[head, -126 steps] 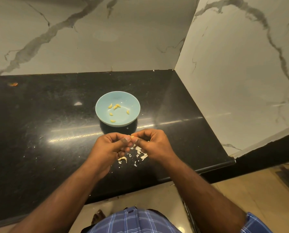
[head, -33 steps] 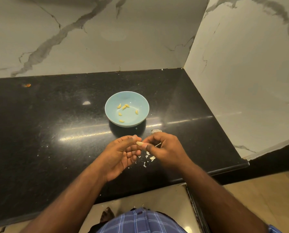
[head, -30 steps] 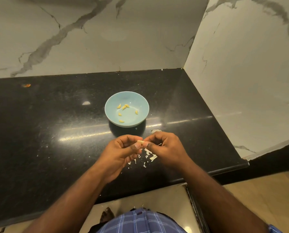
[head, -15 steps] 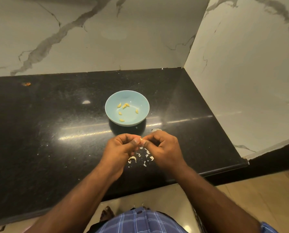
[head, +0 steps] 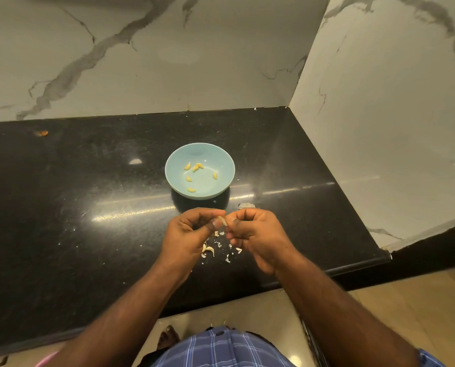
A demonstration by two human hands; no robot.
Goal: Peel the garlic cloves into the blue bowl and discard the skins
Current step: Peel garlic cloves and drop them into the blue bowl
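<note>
Both hands meet just near of the blue bowl (head: pixel 199 170): left hand (head: pixel 188 235) and right hand (head: pixel 255 234) each pinch one garlic clove (head: pixel 223 221) between fingertips, above the tabletop (head: pixel 88 207). Six peeled cloves (head: pixel 192 190) lie in the bowl; loose skins (head: pixel 221 249) are scattered under the hands. Risks, as judged: the small, slick clove could pop from the pinch and land among the skins or roll off the near edge; flakes could drift into the bowl; scraps sticking to fingers may ride along with the clove.

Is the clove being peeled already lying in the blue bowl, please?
No, both hands pinch the clove above the counter, short of the blue bowl.
</note>
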